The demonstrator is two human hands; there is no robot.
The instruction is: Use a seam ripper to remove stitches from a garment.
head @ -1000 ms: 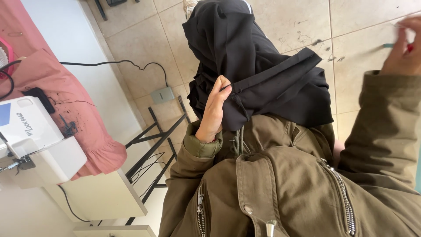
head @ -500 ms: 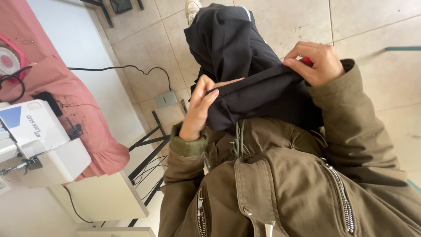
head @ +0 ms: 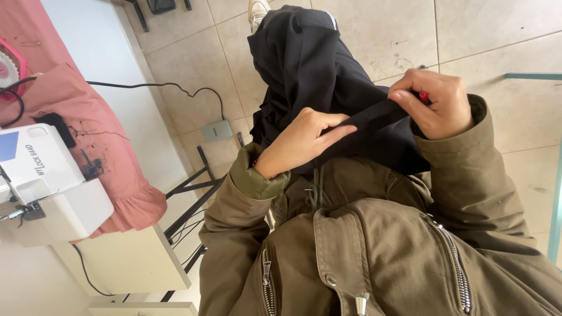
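A black garment (head: 310,70) lies draped over my lap, hanging toward the tiled floor. My left hand (head: 301,140) pinches one edge of a stretched band of the black fabric, fingers closed on it. My right hand (head: 433,102) grips the other end of that band and also holds a small red tool (head: 422,96) between its fingers; only the tool's tip shows. Both arms wear olive jacket sleeves.
A white sewing machine (head: 44,187) stands on a white table (head: 134,257) at the left, with pink fabric (head: 111,169) beside it. A black cable (head: 170,89) runs to a grey floor pedal (head: 216,130). A teal bar (head: 555,205) stands at the right edge.
My right hand came down from the upper right and took hold of the black band's end. My left hand stayed pinching the fabric and the band now stretches between both hands.
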